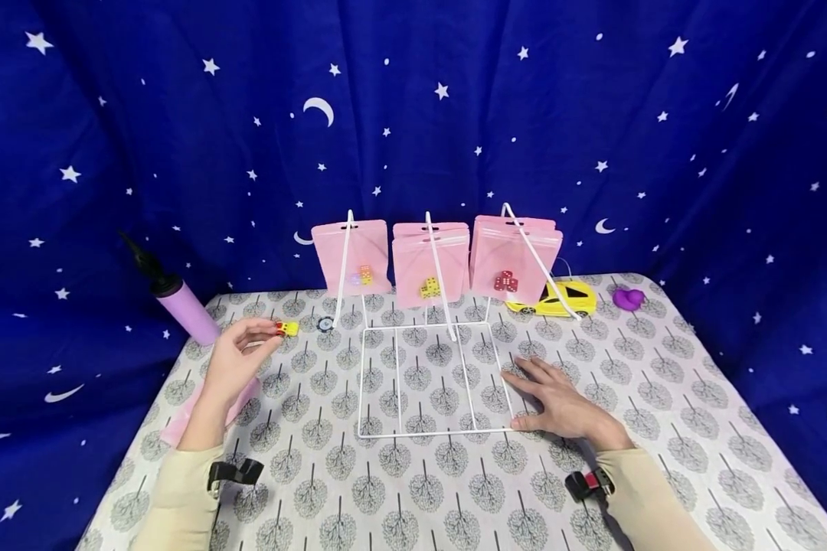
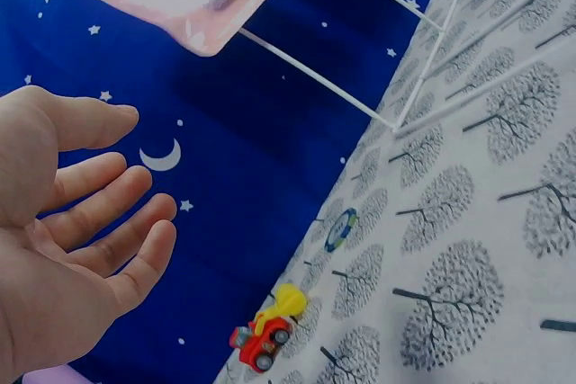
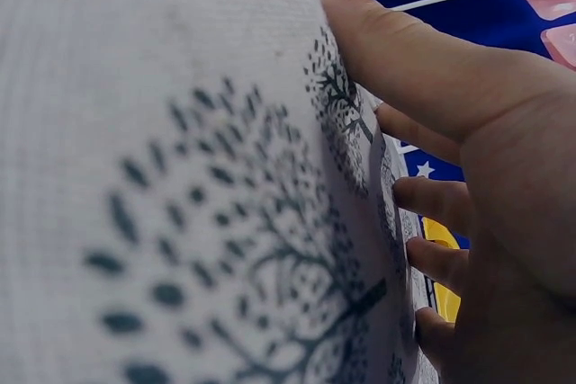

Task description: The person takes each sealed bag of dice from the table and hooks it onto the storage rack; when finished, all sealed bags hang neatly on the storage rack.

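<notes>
My left hand [image 1: 237,360] hovers over the left of the table with fingers loosely bent and nothing between them. In the left wrist view a red and yellow toy truck [image 2: 265,334] stands on the cloth apart from the fingers. The right hand [image 1: 558,402] rests on the table with spread fingers, its thumb at the near right corner of a white wire rack [image 1: 427,434]. From the rack's prongs hang a pink zip bag [image 1: 331,249] with small items, a middle bag [image 1: 410,264] with yellow dice [image 1: 430,288], and right-hand bags [image 1: 485,260] showing red dice [image 1: 506,282].
A round chip [image 1: 325,324] lies beside the toy truck. At the back left is a purple pump [image 1: 189,314]; a pink bag [image 1: 244,399] lies flat, partly under my left forearm. A yellow toy car [image 1: 570,300] and a purple duck [image 1: 627,298] are at the back right.
</notes>
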Demonstrator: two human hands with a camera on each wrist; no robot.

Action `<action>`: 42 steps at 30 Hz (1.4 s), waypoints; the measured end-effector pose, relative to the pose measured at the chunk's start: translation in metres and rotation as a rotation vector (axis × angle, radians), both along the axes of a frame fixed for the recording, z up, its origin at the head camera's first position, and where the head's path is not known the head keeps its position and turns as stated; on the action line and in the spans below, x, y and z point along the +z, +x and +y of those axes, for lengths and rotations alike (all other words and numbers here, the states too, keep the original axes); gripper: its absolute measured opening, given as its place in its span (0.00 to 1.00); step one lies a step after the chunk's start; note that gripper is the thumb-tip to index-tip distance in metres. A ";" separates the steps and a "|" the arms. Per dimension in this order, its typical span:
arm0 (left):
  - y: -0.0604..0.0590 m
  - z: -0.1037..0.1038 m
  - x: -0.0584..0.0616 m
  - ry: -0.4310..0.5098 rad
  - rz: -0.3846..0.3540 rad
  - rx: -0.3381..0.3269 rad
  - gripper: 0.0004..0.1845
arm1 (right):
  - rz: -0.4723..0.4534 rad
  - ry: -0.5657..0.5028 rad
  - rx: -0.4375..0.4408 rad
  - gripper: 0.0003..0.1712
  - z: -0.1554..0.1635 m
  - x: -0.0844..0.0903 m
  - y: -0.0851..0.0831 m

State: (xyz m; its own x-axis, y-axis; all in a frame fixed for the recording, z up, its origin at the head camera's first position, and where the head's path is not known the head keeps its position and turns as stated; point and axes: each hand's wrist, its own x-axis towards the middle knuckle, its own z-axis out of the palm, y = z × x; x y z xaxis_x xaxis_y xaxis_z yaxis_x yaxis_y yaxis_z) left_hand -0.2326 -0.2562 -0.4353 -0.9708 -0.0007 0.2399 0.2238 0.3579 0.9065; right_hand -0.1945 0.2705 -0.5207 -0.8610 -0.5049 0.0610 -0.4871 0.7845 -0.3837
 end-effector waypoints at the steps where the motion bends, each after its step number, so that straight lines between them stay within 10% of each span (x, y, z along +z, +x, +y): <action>1: 0.001 -0.001 -0.001 0.004 -0.003 0.000 0.19 | -0.003 0.003 -0.003 0.51 0.000 0.000 0.000; 15: 0.020 -0.024 -0.018 -0.038 0.028 0.049 0.22 | -0.014 0.008 -0.009 0.51 0.000 -0.001 0.000; 29: 0.052 -0.061 -0.039 -0.286 -0.093 0.305 0.25 | -0.006 0.006 0.002 0.50 0.000 0.000 0.001; 42: 0.057 -0.089 -0.052 -0.549 -0.367 0.191 0.46 | -0.014 -0.003 -0.001 0.51 0.000 -0.001 0.001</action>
State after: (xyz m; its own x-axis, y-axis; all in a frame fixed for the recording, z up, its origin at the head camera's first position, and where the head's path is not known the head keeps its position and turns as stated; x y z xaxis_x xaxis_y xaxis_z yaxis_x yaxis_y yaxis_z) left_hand -0.1754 -0.3452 -0.4872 -0.9843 -0.1524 -0.0894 -0.1757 0.7898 0.5877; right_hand -0.1937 0.2709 -0.5217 -0.8626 -0.5035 0.0501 -0.4805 0.7841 -0.3929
